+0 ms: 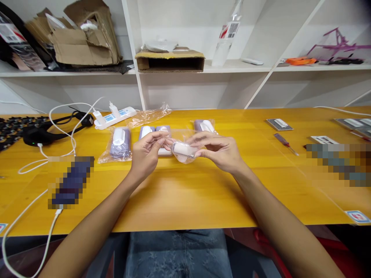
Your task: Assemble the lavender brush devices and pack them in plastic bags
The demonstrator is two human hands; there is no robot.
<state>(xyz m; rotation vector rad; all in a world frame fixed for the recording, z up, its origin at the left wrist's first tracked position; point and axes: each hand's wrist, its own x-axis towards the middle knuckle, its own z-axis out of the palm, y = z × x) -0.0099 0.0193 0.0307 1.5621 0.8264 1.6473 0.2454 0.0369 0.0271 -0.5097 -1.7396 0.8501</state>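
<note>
Between both hands, above the tabletop, is a small white rounded device [183, 149] inside a clear plastic bag [185, 159]. My right hand [222, 151] grips its right side between thumb and fingers. At the left edge, my left hand [149, 153] is closed, its thumb and fingertips pinching the bag. Just behind my left hand lie two purple-and-white devices [147, 131], partly hidden by the fingers. To the left is a bagged purple block with a white device on top [119, 142]. Another bagged purple-and-white device [203, 126] lies behind my right hand.
A power strip [116, 117], an empty clear bag [150, 115], white cables [72, 135] and a black headset [43, 133] lie left. A blurred-out phone-like object [72, 181] is nearer. At right lies a screwdriver [285, 143]. White shelves [237, 69] stand behind the table.
</note>
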